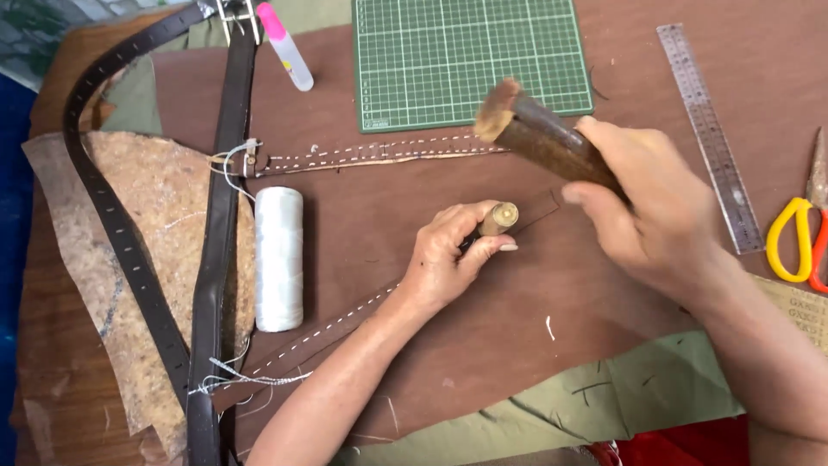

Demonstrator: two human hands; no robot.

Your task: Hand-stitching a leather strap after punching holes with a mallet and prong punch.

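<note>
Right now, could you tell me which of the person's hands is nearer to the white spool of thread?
Left. The left hand, gripping a metal punch, sits just right of the white spool. The right hand, holding a wooden mallet, is farther right, beyond the left hand.

My left hand (448,259) wraps the punch (498,219), so I see only its brass top; its tip is hidden. My right hand (647,207) covers the wooden mallet's (535,129) grip, and its raised end is blurred. The scissors (802,233) run off the right edge, the dark belt (216,259) off the bottom.
</note>
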